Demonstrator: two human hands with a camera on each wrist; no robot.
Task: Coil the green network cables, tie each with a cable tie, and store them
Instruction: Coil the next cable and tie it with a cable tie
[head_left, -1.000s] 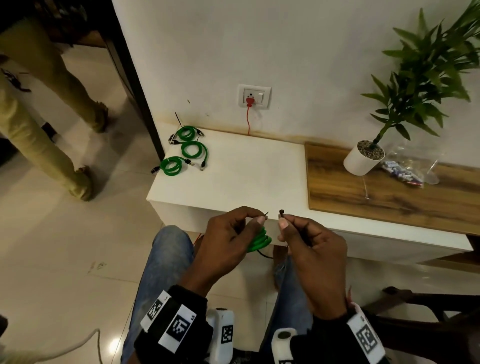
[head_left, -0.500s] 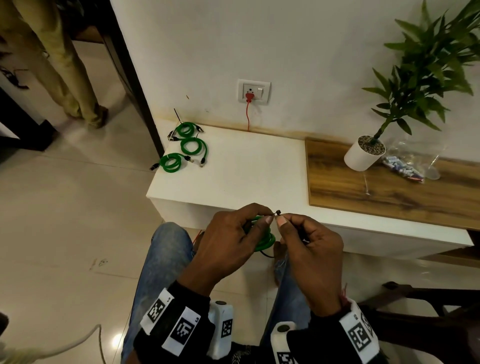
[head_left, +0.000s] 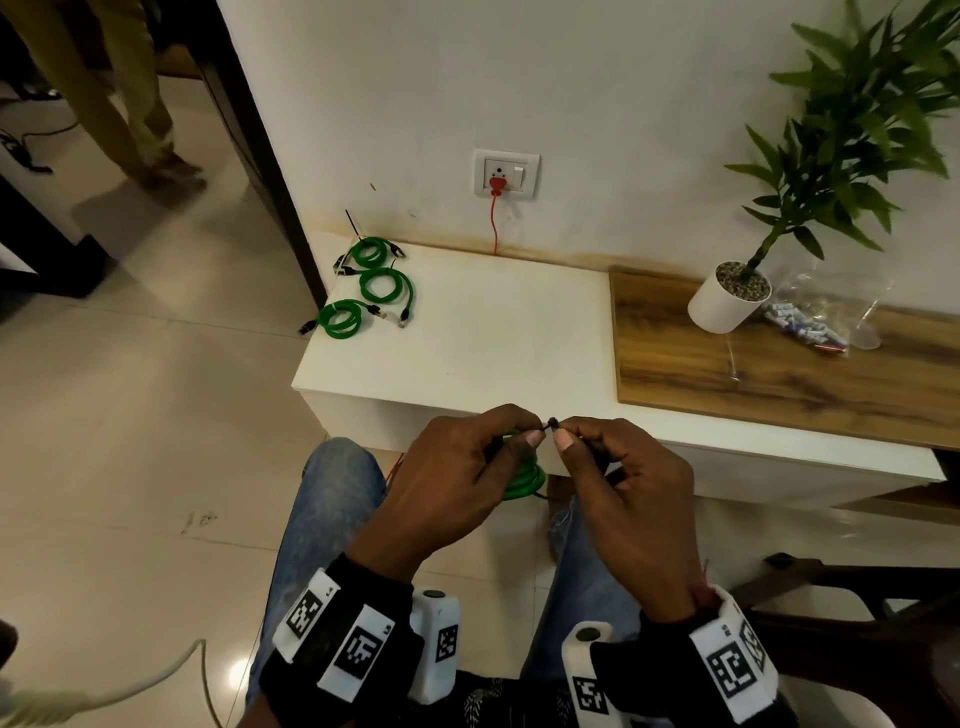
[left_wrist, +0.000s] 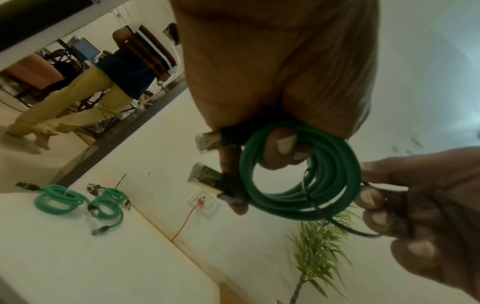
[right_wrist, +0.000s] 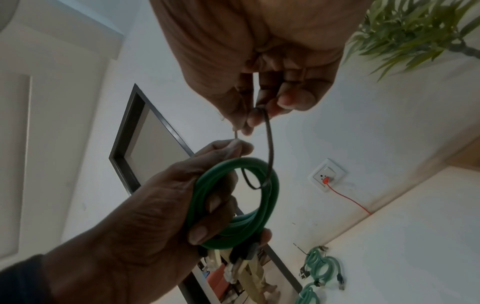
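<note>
A coiled green network cable hangs in front of my lap, gripped by my left hand; its two clear plugs stick out past the fingers. A thin black cable tie loops through the coil. My left thumb and forefinger pinch the tie's tip, and my right hand pinches its head end. The two ends meet between my fingertips. Three coiled green cables lie at the far left of the white table.
A potted plant and a clear bag of small parts sit on the wooden panel to the right. A red lead hangs from the wall socket. Another person's legs stand at upper left. A dark chair is on my right.
My hands moved together, so the tie's two ends, apart a second ago, now touch. The coil rose slightly. The person at upper left walked farther away.
</note>
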